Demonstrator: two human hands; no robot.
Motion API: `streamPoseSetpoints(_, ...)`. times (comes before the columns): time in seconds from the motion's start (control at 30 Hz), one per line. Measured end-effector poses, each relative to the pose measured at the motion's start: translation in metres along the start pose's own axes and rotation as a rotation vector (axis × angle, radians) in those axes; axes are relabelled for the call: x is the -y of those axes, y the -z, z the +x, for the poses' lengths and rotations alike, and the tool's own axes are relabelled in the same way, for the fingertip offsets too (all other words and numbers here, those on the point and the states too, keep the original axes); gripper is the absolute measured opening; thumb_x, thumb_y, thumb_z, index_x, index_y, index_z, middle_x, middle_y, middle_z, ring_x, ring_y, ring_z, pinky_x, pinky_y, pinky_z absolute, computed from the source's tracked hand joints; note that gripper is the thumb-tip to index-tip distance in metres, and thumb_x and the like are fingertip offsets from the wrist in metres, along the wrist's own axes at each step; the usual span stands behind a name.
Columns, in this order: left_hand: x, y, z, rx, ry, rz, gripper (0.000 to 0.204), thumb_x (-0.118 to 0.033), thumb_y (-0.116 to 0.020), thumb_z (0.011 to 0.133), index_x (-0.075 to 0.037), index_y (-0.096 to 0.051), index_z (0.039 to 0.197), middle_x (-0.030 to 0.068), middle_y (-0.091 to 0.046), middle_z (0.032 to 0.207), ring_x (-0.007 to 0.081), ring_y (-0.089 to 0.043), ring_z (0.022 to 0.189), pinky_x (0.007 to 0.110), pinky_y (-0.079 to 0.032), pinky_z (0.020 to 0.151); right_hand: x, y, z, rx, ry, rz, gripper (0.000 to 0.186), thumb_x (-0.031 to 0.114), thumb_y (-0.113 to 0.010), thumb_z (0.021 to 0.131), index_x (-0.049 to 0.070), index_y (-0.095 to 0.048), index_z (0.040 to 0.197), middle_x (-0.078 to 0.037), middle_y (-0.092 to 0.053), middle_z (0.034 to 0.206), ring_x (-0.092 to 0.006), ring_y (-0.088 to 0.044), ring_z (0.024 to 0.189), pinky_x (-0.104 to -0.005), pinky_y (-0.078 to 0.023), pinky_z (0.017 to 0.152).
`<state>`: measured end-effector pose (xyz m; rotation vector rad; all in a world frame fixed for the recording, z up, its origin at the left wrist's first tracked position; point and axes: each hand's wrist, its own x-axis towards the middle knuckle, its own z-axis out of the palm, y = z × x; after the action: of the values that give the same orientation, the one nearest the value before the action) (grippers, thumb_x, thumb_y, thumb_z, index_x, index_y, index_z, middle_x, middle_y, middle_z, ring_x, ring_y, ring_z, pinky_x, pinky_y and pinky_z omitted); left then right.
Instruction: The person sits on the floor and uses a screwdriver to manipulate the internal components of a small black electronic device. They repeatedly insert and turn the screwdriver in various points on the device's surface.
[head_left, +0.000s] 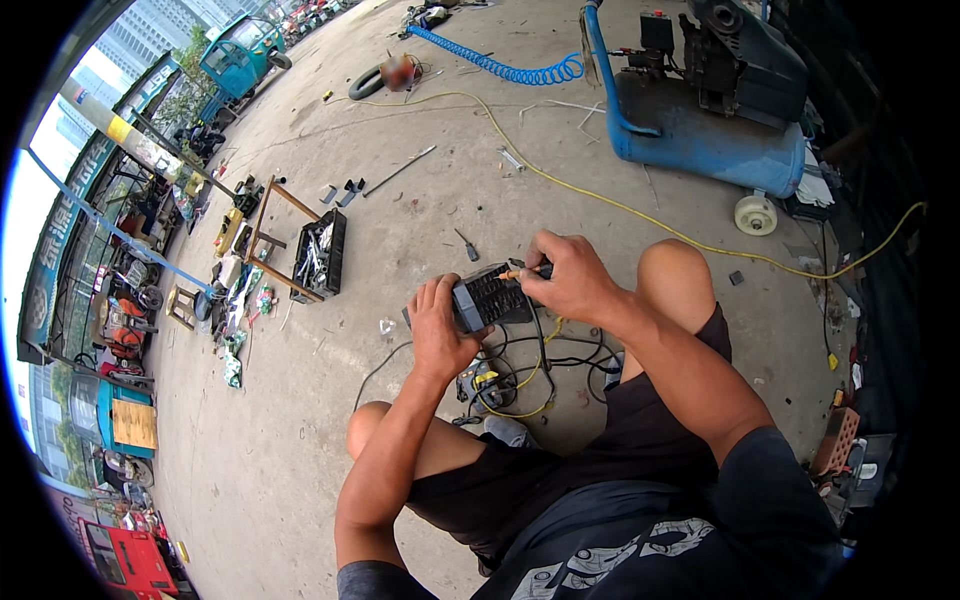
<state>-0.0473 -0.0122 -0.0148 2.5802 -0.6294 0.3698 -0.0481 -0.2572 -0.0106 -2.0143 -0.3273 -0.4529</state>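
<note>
Between my knees is a dark box-shaped device [468, 307] with a grey face and a black ribbed or slotted side. My left hand [436, 328] is closed around its left end, with the thumb along the near edge. Over the right part of the device, my right hand [575, 278] pinches a slim orange-and-black tool [508, 275]; its exact kind is too small to tell. Black cables [570, 352] loop on the ground below, beside a yellow-and-grey device [478, 384] near my foot. A dark-handled screwdriver [469, 250] lies just beyond the box.
A black crate [335, 262] of metal tools stands left, beside a wooden frame [268, 222]. Far right is a blue air compressor [710, 155] with a coiled blue hose [500, 68]. A yellow hose [625, 210] crosses the concrete. A red brick [835, 440] sits at right.
</note>
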Motion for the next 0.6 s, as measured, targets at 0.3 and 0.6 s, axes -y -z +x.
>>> streamPoseSetpoints(0.3,-0.0021,-0.0003,0.0010,-0.029,-0.049,0.010,0.090,-0.016,-0.099,0.055,-0.004,-0.057,0.133,0.0146,-0.062,0.122,0.0397,-0.057,0.119,0.049,-0.041,0.107,-0.0002,0.0011,0.0008,0.006,-0.012,0.018,0.019,0.013,-0.076,0.081,0.001,-0.063,0.089,-0.020,-0.071,0.079,-0.0405,-0.071,0.074,-0.0477,-0.054,0.066)
streamPoseSetpoints(0.6,0.0003,-0.0022,0.0000,-0.027,-0.046,-0.017,0.091,-0.015,-0.099,0.055,-0.005,-0.056,0.134,0.0157,-0.062,0.124,0.0410,-0.056,0.121,0.049,-0.041,0.108,-0.0054,-0.0056,-0.0006,-0.052,0.051,0.015,0.020,0.012,-0.077,0.083,0.002,-0.061,0.090,-0.020,-0.071,0.082,-0.0421,-0.070,0.076,-0.0488,-0.054,0.067)
